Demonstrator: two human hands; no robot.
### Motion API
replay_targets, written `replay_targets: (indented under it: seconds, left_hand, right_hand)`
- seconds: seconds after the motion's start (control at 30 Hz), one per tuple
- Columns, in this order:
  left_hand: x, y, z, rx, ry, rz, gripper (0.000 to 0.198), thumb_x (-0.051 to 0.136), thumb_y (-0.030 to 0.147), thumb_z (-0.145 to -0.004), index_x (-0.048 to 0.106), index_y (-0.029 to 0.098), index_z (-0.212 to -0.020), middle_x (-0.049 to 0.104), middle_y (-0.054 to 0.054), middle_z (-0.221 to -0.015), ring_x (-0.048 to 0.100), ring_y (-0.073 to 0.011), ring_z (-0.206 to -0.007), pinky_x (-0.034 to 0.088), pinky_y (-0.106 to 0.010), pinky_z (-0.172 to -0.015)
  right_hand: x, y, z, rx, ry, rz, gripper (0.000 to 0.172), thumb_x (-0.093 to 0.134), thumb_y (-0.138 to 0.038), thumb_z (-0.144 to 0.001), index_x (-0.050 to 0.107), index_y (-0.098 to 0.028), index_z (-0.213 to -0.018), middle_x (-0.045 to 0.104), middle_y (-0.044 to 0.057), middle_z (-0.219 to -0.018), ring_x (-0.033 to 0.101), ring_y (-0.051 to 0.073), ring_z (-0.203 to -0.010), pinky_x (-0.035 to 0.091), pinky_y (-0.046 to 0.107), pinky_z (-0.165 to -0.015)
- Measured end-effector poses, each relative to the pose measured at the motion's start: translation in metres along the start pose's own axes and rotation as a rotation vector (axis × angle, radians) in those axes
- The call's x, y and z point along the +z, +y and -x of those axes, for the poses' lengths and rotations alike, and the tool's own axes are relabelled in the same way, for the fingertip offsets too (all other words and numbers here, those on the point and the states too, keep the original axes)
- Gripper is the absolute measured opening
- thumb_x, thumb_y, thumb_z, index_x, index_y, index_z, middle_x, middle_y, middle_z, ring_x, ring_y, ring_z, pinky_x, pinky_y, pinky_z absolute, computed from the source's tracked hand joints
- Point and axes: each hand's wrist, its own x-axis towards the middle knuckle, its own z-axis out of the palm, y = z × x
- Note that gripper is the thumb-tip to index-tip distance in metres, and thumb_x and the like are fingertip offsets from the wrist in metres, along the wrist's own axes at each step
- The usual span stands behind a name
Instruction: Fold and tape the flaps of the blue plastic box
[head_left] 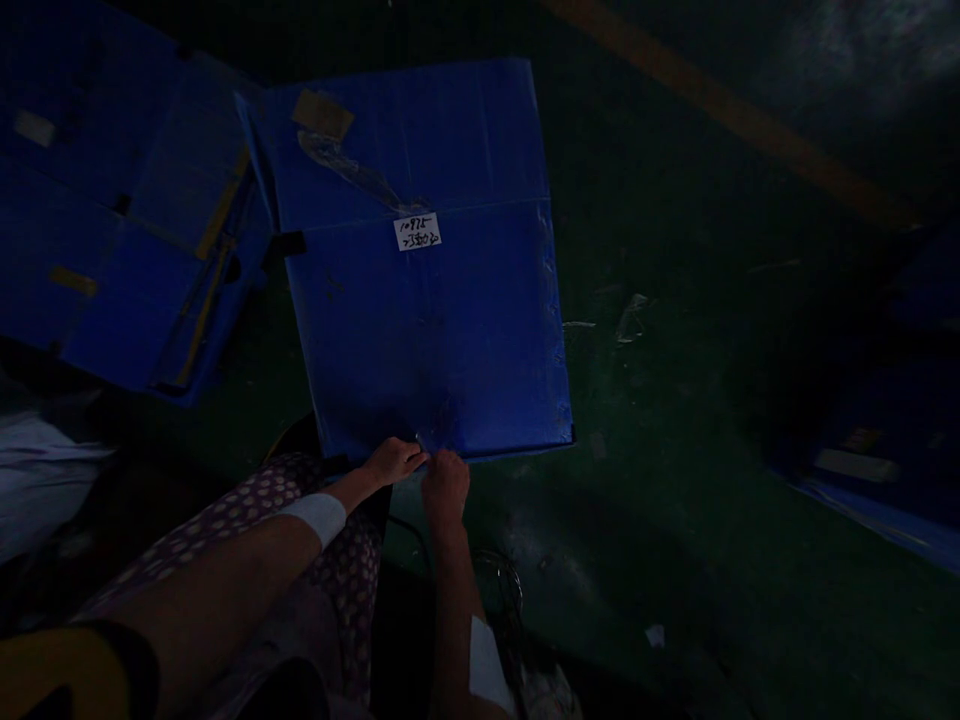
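Observation:
A large blue corrugated-plastic box point(435, 330) stands in front of me, its flat top facing up. A white paper label point(418, 232) with handwriting lies on it, along with a strip of clear tape point(352, 172) ending in a brown patch point(322, 114). At the box's near edge, my left hand point(395, 461) is closed in a pinch. Right beside it, my right hand point(448, 485) is closed too, fingers curled at the same edge. A small shiny bit shows by the left fingertips; what either hand grips is too dark and small to make out.
More blue boxes point(120, 210) sit on the left, and another blue box point(877, 440) is at the right. The dark green floor point(675, 420) bears an orange line point(735, 110) and plastic scraps point(632, 318). A coil of wire point(506, 575) lies below my right arm.

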Motion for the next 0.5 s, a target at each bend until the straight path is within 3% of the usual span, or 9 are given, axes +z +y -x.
replay_targets:
  seconds: [0.1, 0.23, 0.4, 0.5]
  left_hand:
    - [0.001, -0.001, 0.002, -0.029, -0.021, -0.047, 0.046, 0.050, 0.049, -0.090, 0.057, 0.015, -0.061, 0.053, 0.002, -0.053, 0.047, -0.0106, -0.049, 0.040, -0.026, -0.056]
    - [0.001, 0.000, 0.006, -0.049, -0.029, -0.107, 0.047, 0.048, 0.050, -0.090, 0.058, 0.015, -0.061, 0.057, -0.001, -0.056, 0.048, -0.0115, -0.050, 0.035, -0.025, -0.055]
    - [-0.004, 0.007, 0.009, -0.061, -0.057, -0.192, 0.047, 0.046, 0.050, -0.091, 0.061, 0.016, -0.063, 0.061, -0.004, -0.060, 0.050, -0.0124, -0.053, 0.032, -0.025, -0.054]
    - [-0.009, 0.016, 0.016, -0.072, -0.071, -0.245, 0.047, 0.043, 0.049, -0.093, 0.062, 0.017, -0.065, 0.062, -0.005, -0.063, 0.053, -0.0140, -0.056, 0.031, -0.026, -0.055]
  right_hand:
    - [0.001, 0.024, 0.032, -0.056, -0.037, -0.015, 0.015, 0.052, -0.007, -0.082, 0.062, -0.015, -0.076, 0.067, 0.008, -0.082, 0.060, 0.020, -0.084, 0.039, 0.029, -0.074]
    - [-0.005, 0.049, 0.049, -0.126, -0.054, -0.129, 0.013, 0.051, -0.017, -0.087, 0.064, -0.019, -0.085, 0.066, 0.006, -0.098, 0.059, 0.016, -0.090, 0.040, 0.027, -0.081]
    - [-0.009, 0.076, 0.086, -0.174, -0.094, -0.281, 0.024, 0.052, -0.007, -0.077, 0.062, -0.019, -0.059, 0.062, 0.005, -0.072, 0.058, 0.017, -0.075, 0.041, 0.028, -0.072]
    - [-0.015, 0.084, 0.100, -0.148, -0.037, -0.411, 0.023, 0.050, -0.014, -0.082, 0.065, -0.019, -0.066, 0.064, 0.005, -0.079, 0.059, 0.016, -0.076, 0.044, 0.027, -0.073]
